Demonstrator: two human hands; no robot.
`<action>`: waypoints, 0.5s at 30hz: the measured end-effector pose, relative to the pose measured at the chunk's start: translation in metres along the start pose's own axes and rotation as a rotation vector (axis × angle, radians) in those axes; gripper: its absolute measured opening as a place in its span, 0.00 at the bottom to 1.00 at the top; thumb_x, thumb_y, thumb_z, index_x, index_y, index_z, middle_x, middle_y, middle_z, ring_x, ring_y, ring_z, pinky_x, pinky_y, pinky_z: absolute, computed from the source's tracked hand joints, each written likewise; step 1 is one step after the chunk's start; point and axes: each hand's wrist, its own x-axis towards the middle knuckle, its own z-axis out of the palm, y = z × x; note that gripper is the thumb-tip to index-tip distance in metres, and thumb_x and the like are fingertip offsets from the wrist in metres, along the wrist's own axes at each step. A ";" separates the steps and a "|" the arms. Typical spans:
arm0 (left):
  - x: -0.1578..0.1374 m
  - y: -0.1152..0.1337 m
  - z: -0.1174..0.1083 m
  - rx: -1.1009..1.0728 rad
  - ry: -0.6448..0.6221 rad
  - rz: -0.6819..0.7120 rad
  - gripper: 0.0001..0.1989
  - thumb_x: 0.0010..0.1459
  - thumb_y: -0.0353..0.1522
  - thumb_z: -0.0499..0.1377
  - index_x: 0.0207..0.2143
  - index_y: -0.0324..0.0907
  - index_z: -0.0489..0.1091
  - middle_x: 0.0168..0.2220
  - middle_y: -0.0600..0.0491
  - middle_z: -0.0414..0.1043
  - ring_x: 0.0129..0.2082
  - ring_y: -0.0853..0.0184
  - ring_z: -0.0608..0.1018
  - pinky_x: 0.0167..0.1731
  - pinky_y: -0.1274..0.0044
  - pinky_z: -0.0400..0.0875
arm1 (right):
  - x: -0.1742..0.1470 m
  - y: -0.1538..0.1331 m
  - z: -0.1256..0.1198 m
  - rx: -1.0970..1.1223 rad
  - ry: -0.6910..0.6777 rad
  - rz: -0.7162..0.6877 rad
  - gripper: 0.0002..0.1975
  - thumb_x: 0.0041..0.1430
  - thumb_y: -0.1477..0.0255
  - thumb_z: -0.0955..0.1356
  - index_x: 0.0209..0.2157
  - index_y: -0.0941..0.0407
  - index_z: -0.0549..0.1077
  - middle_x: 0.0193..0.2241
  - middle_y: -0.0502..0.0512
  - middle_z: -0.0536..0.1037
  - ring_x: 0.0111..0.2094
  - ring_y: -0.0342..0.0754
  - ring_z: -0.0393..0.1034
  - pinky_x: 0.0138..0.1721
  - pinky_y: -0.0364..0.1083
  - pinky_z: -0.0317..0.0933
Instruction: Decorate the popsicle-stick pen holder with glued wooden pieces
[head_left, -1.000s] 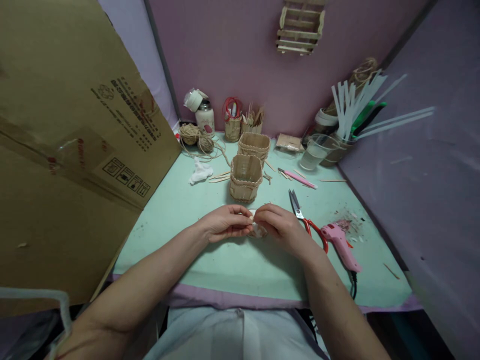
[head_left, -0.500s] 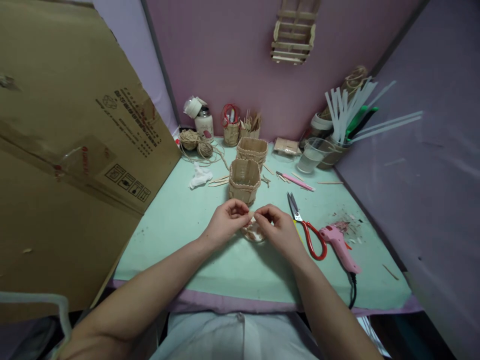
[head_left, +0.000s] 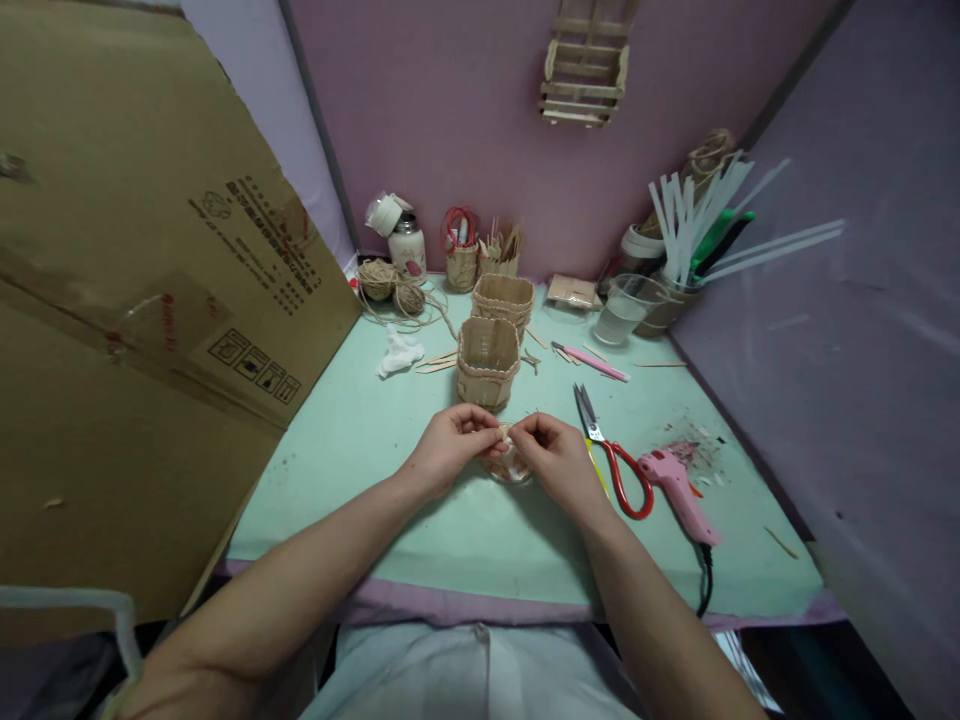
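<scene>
My left hand (head_left: 453,447) and my right hand (head_left: 553,455) meet at the fingertips in the middle of the table. Both are closed in a pinch around a tiny pale piece that is too small to name. Directly beneath them a small round clear dish (head_left: 512,470) shows whitish and brownish contents, partly hidden by the fingers. Just beyond the hands stands a square wooden basket (head_left: 486,385) with a braided rim, and behind it a second similar basket (head_left: 504,287). Right of my right hand lie red-handled scissors (head_left: 628,482), blades pointing away, and a pink glue gun (head_left: 681,495).
A cardboard box (head_left: 150,330) walls off the left side. Twine balls (head_left: 379,280), a white jar (head_left: 407,248) and a crumpled tissue (head_left: 400,352) sit back left. At the back right are a plastic cup (head_left: 621,315) and white sticks (head_left: 679,225). A pink pen-like tool (head_left: 592,362) lies between.
Both hands stay pinched together over the dish, with only slight finger movement. A little more of the dish's far rim shows between them.
</scene>
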 end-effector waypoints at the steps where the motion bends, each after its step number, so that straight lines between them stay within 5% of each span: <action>1: 0.000 0.000 0.000 -0.002 -0.001 -0.010 0.11 0.44 0.30 0.68 0.27 0.35 0.69 0.23 0.52 0.74 0.25 0.72 0.77 0.31 0.78 0.74 | 0.000 0.000 0.000 0.004 -0.002 0.000 0.09 0.53 0.66 0.67 0.24 0.56 0.72 0.20 0.49 0.72 0.23 0.43 0.63 0.25 0.42 0.57; 15: -0.001 0.003 -0.001 -0.009 -0.022 -0.091 0.08 0.46 0.26 0.67 0.27 0.35 0.69 0.24 0.51 0.74 0.24 0.73 0.77 0.30 0.80 0.75 | -0.003 0.002 -0.001 0.008 -0.011 0.005 0.10 0.54 0.65 0.67 0.25 0.57 0.73 0.20 0.48 0.71 0.23 0.42 0.61 0.24 0.41 0.55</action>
